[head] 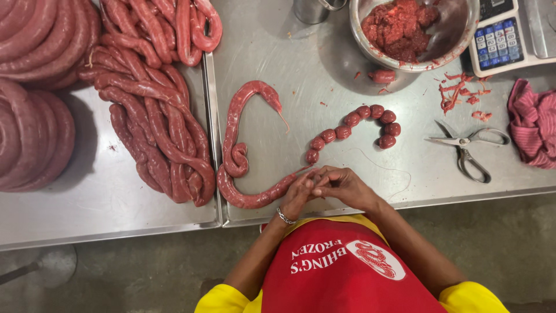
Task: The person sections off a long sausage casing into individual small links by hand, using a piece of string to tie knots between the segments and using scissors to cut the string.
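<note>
Our left hand [299,194] and right hand [341,186] meet at the table's [347,191] near edge, fingers pinched on the sausage rope's [240,152] end; its long body curves away leftward, nearer our left hand.

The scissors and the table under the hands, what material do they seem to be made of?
The scissors look all metal with a bright finish: blades and loop handles share one silvery colour. The table seems to be stainless steel, brushed: grey, dully reflective, with fine scratches.
</note>
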